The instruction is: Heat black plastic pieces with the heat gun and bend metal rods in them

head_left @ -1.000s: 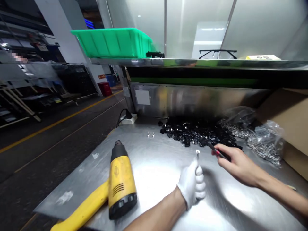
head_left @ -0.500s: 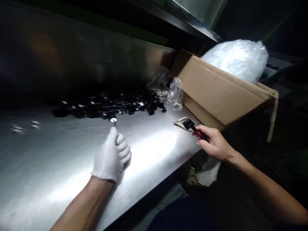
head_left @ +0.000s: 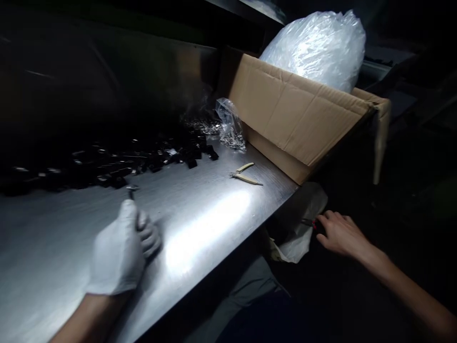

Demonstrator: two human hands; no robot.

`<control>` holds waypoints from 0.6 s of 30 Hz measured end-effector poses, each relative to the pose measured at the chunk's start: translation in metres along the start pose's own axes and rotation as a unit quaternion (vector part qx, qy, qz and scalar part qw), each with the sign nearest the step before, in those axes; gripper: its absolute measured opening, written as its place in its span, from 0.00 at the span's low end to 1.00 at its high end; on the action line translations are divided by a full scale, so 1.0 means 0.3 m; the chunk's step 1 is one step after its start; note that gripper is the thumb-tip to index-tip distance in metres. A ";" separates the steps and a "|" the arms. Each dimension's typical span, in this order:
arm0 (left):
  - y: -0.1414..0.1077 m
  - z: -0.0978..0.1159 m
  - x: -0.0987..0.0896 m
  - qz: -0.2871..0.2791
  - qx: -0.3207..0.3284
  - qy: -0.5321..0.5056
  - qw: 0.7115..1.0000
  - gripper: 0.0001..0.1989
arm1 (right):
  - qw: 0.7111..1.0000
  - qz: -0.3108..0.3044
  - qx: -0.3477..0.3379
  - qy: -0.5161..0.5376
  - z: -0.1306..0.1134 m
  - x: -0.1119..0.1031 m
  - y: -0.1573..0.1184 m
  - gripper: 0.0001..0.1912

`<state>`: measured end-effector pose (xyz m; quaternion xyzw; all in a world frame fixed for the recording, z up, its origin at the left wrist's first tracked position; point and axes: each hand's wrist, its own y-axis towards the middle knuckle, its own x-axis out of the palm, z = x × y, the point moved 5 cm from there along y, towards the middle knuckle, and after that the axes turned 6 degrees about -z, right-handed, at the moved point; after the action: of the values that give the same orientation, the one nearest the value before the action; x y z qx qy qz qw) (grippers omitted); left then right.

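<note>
My left hand (head_left: 123, 245), in a white glove, is closed around a thin dark piece with a shiny metal end (head_left: 132, 187) that sticks up past the thumb. It is over the metal table, just in front of a heap of black parts (head_left: 157, 159). Beyond the table's edge my bare right hand (head_left: 341, 233) has its fingers curled on a small dark tool with a red part (head_left: 309, 222); most of it is hidden. A whitish plastic bag (head_left: 298, 243) hangs below that tool. Pliers with cream handles (head_left: 246, 174) lie spread on the table.
A cardboard box (head_left: 296, 114) stands at the table's right end, with a large clear plastic bundle (head_left: 317, 50) in it. Beside it sits a clear bag of small metal pieces (head_left: 232, 131). The table's front edge runs diagonally below my hands.
My right hand has moved right and down, off the table to above the plastic bag. The black block-ended piece it held no longer shows. The view has shifted; my left hand keeps its grip.
</note>
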<state>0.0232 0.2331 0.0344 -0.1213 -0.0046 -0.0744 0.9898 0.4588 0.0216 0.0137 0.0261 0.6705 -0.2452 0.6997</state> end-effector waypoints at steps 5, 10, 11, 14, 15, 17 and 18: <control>-0.015 -0.005 -0.007 -0.006 0.038 -0.021 0.999 0.24 | 0.975 0.001 -0.164 0.149 -0.222 -0.171 -0.035 0.21; -0.029 -0.014 -0.011 0.009 0.042 -0.026 0.999 0.23 | 0.948 0.122 -0.283 0.080 -0.664 -0.317 0.073 0.13; -0.032 -0.016 -0.012 0.009 0.045 -0.019 0.999 0.23 | 0.944 0.139 -0.292 0.074 -0.740 -0.325 0.106 0.12; -0.036 -0.021 -0.015 0.009 0.060 0.017 0.998 0.23 | 0.926 0.168 -0.330 0.075 -0.904 -0.322 0.185 0.12; -0.037 -0.022 -0.016 0.010 0.065 0.029 0.997 0.23 | 0.920 0.171 -0.345 0.074 -0.932 -0.318 0.200 0.13; -0.038 -0.019 -0.018 0.013 0.076 0.055 0.995 0.23 | 0.909 0.171 -0.373 0.072 -0.947 -0.311 0.221 0.19; -0.040 -0.015 -0.019 0.015 0.082 0.070 0.994 0.22 | 0.905 0.169 -0.384 0.070 -0.934 -0.310 0.231 0.22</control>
<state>0.0157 0.2213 0.0328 -0.0346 0.0600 -0.0671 0.9953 0.2275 0.2134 0.0542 -0.1144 0.7457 0.1555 0.6377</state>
